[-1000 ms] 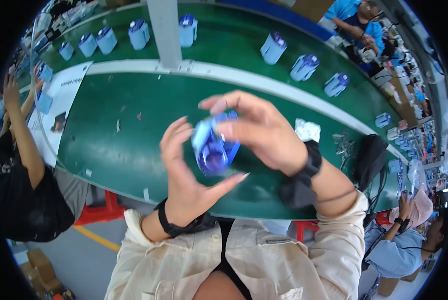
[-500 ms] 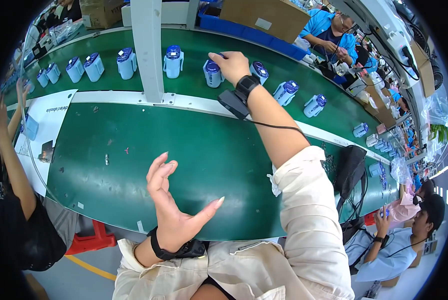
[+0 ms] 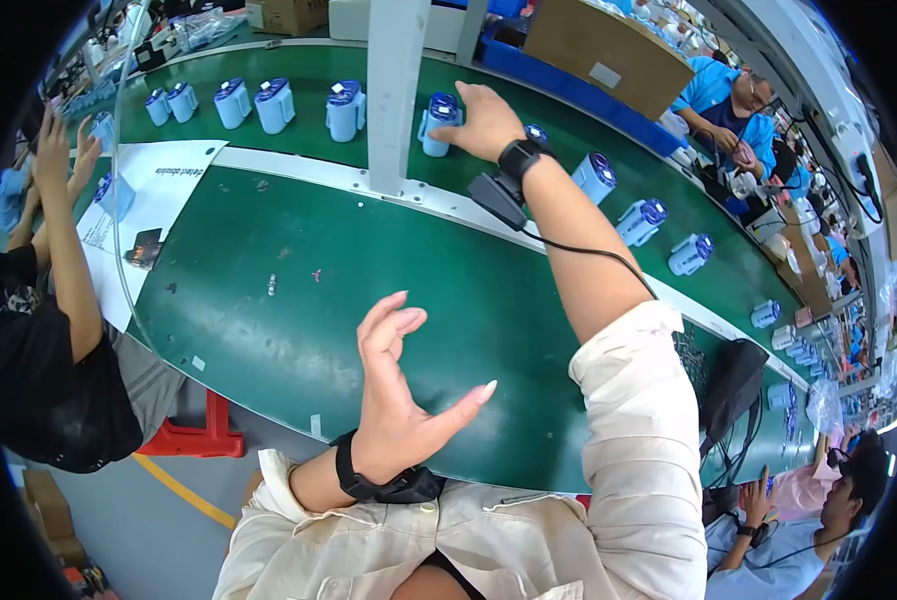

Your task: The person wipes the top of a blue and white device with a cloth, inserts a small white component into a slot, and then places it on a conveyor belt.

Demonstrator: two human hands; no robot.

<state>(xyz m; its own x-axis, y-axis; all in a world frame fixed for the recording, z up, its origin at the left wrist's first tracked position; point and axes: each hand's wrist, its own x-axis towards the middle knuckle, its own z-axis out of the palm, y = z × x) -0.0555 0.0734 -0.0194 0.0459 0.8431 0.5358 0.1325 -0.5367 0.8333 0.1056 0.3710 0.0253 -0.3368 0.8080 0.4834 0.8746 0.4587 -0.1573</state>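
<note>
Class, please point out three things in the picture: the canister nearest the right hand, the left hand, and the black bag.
Canister (image 3: 442,110): head view, on its dark blue upper part.
Left hand (image 3: 392,410): head view, on the middle of the hand.
Black bag (image 3: 733,385): head view, on its main body.

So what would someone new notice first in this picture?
Probably the row of light-blue containers with darker blue tops along the far green strip. Next, the right hand, stretched out beside one container, just right of the pale post; whether it touches is hard to tell. Nearer the person, the empty left hand is open above the near green tabletop.
</note>
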